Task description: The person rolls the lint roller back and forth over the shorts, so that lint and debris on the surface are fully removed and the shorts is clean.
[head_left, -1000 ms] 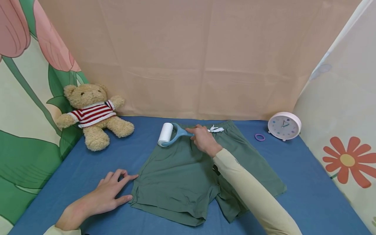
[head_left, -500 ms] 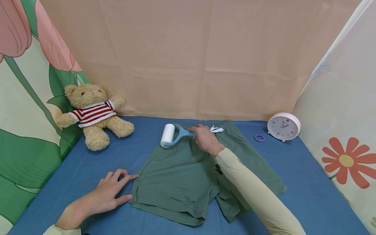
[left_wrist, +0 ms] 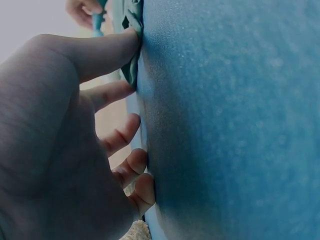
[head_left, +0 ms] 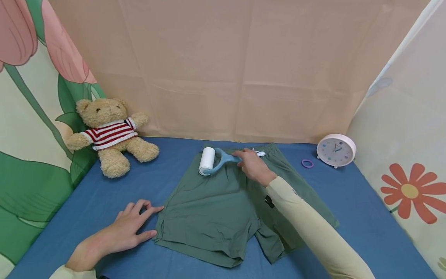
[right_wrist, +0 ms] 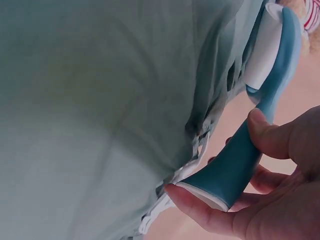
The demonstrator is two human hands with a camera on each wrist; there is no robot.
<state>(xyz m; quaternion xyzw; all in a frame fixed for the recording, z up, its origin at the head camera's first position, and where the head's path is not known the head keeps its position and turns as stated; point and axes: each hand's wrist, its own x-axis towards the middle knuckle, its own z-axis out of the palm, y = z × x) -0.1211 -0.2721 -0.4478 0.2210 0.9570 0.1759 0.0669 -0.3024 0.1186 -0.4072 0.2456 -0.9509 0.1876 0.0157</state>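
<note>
Fingers of the right hand [head_left: 257,167] curled round the blue handle of a lint roller [head_left: 207,161]; those of the left hand [head_left: 128,231] spread, thumb and index well apart, both tips touching the shorts' left hem, nothing pinched. Items, largest first. Worktop [head_left: 366,236], blue-covered. Green shorts [head_left: 209,211] laid flat on it, waistband near the back edge, leg openings towards the near edge; some creasing by the crotch. Teddy bear [head_left: 113,135] in a striped shirt, seated at the back left corner. Pink clock [head_left: 336,150], upright by the back right corner. Roller: white roll over the upper left part of the shorts, just below the waistband; firmness of contact cannot be told. Purple ring [head_left: 308,167], flat beside the clock, nearer the shorts. White drawstring [head_left: 260,154], partly hidden behind the right hand. Change over the last second: roller and right hand have shifted right; roll, previously overlapping the shorts' left side edge, now sits wholly over cloth. Left hand unmoved. Judgement: a rolling pass across the upper front is under way, the left hand steadying the fabric.
</note>
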